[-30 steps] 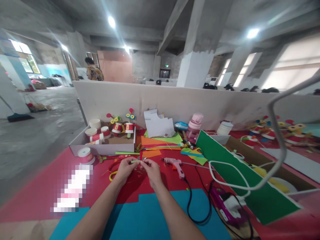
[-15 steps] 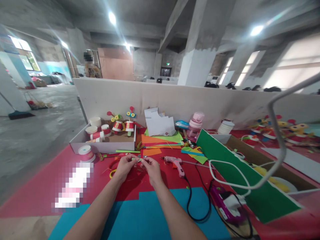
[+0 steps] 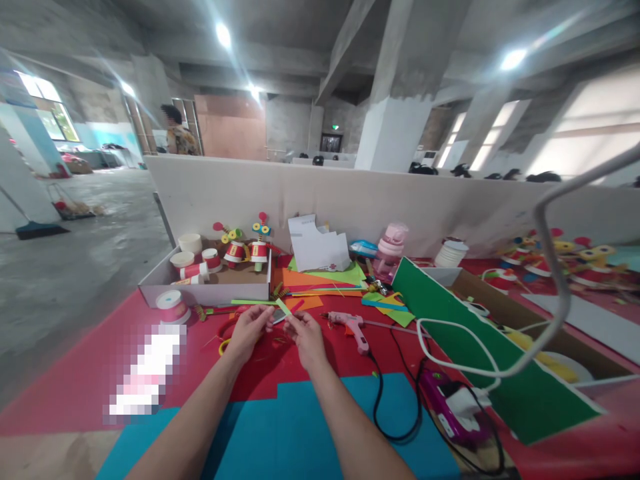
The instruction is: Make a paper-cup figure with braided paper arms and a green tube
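Observation:
Over the middle of the red table, my right hand (image 3: 307,337) is closed in a pinch on a light green paper strip (image 3: 283,307), which points up and to the left. A red strip (image 3: 298,307) shows just beyond those fingertips; whether the hand holds it too, I cannot tell. Close on the other side, my left hand (image 3: 253,328) has its fingers drawn together, with the tips near the green strip; what they hold, if anything, is too small to name. Partly hidden behind this hand lie scissors (image 3: 223,347) with red and yellow handles. A small grey shape (image 3: 279,316) shows between the hands.
A pink glue gun (image 3: 353,327) lies right of my hands, its black cord looping forward. Blue sheets (image 3: 320,413) lie in front. A box (image 3: 210,293) with paper cups and figures stands left; a green-sided box (image 3: 480,353), white cable and purple power block (image 3: 450,413) are right.
The green strip has swung from lying level between both hands to slanting upward from my right fingers. My hands have parted slightly. The red strip now leans right.

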Available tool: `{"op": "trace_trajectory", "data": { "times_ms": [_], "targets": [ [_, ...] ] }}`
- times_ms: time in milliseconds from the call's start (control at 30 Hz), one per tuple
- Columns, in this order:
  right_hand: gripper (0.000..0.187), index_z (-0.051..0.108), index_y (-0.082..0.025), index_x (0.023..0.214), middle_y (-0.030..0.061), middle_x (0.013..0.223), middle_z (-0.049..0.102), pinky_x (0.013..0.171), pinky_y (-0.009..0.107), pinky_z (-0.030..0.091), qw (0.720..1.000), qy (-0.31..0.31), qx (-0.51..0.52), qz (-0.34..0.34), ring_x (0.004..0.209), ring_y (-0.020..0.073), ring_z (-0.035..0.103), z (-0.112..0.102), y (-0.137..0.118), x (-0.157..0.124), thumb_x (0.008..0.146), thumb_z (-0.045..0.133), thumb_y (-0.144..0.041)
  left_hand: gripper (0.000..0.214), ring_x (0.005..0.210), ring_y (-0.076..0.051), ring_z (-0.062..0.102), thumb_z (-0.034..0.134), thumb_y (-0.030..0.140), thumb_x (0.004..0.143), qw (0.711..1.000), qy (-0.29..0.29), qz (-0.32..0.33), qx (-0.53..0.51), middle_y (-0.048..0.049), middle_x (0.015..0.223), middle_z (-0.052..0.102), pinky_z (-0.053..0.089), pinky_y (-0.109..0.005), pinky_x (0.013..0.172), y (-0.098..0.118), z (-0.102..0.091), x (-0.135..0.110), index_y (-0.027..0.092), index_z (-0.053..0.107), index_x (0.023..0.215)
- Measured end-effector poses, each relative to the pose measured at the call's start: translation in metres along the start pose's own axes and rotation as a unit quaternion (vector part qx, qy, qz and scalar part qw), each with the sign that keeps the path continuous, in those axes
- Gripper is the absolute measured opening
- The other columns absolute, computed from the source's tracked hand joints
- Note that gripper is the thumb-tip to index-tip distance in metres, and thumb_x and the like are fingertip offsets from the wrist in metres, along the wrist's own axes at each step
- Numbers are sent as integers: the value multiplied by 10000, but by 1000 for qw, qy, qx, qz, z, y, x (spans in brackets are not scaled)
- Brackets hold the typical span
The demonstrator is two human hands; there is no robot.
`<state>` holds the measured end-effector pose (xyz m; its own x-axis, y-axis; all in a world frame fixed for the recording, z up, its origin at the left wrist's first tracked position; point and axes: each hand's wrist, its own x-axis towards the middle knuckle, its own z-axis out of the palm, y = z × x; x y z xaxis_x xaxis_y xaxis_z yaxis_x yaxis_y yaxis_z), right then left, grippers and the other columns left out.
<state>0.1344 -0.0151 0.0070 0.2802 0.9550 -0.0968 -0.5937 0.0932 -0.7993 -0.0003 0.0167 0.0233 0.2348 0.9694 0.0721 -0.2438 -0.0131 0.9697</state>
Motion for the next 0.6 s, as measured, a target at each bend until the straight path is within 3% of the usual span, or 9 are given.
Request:
{"op": "trace_trajectory", "data": {
  "times_ms": [200, 467, 600],
  "targets": [
    [390, 583, -174, 710, -32, 619, 645, 621, 254, 517, 998, -52, -40, 20, 558, 110, 602, 7, 2, -9, 508, 848, -376, 324, 567, -102, 526, 757, 422, 663, 997, -53, -6, 52, -7, 627, 609, 394, -214, 568, -6, -1, 1, 129, 628, 715],
    [391, 617, -164, 713, -30, 588, 629, 585, 241, 496, 992, -55, -111, 13, 555, 110, 574, 0, 1, -6, 528, 826, -438, 335, 491, -80, 428, 749, 434, 660, 992, -27, 11, 126, 30, 530, 534, 288, -205, 503, -6, -5, 3, 140, 593, 620],
    [357, 627, -160, 695, -26, 579, 633, 583, 234, 483, 993, -39, -112, -12, 555, 112, 581, 2, 1, -5, 543, 814, -424, 311, 523, -88, 461, 743, 431, 671, 993, -34, 4, 116, 28, 572, 568, 317, -206, 530, -5, -2, 1, 145, 622, 691]
  ]
}}
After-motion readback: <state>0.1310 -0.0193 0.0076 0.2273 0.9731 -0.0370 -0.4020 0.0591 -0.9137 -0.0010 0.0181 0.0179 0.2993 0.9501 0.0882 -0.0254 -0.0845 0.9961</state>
